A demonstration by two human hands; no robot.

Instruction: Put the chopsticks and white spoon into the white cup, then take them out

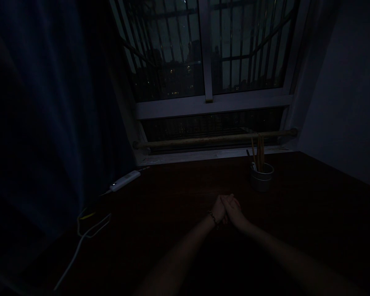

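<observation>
The left hand (pixel 218 209) and the right hand (pixel 234 213) clasp each other at lower centre of the frame, one dark bracelet (pixel 213 217) on the left wrist. On the worktop (pixel 179 191), one grey pot (pixel 261 181) of several slender sticks (pixel 259 158) stands right of centre, near the hands; one white power strip (pixel 125 181) lies left of centre.

We are looking at a small grey round pot (pixel 261 181) standing upright on the far, right-hand part of the dark reddish-brown tabletop (pixel 185 185); slender light-brown sticks (pixel 260 155) are rising from its open mouth, a darker one (pixel 248 153) tilting left.
</observation>
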